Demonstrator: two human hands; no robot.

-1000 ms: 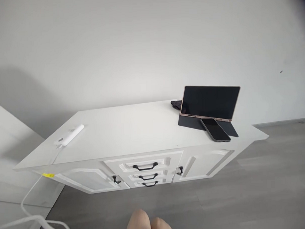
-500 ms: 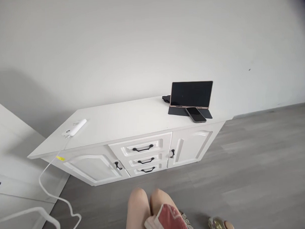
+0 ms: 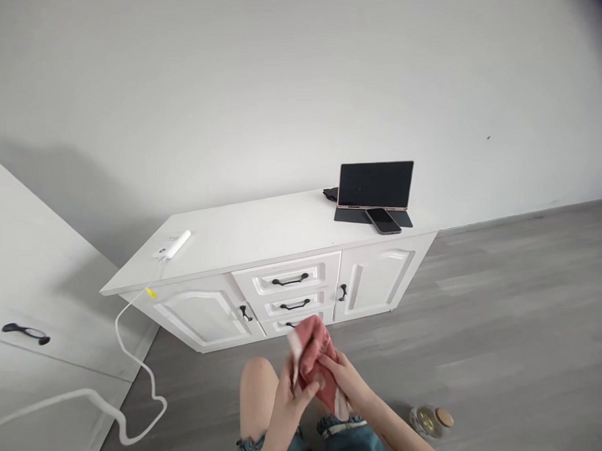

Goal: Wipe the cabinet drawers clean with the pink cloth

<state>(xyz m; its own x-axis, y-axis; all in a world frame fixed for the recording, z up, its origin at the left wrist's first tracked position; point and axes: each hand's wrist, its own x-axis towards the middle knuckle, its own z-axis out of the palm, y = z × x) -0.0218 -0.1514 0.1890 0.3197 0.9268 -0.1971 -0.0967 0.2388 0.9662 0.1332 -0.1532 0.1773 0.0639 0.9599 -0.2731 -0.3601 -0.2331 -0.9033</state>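
Observation:
A red cloth (image 3: 312, 347) with whitish edges is bunched up above my knees, held between both hands. My left hand (image 3: 293, 393) grips its left side, the thumb laid across the front. On the right side, my right hand (image 3: 346, 378) has its fingers closed round the cloth, thumb on top. The upper part of the cloth stands up in a fold and covers part of the lowest drawer of the white cabinet (image 3: 246, 231). Some fingers of each hand are hidden behind the fabric.
On the cabinet stand a tablet (image 3: 376, 185), a phone (image 3: 382, 221) and a white device (image 3: 176, 245) with a white cable (image 3: 132, 356). A glass jar with a wooden lid (image 3: 430, 421) is on the grey floor at right. Another white cupboard (image 3: 51, 280) is at left.
The cloth has risen from my lap to above my knees. Both hands have come into view, gripping it. The view has shifted slightly, showing more of the left cupboard.

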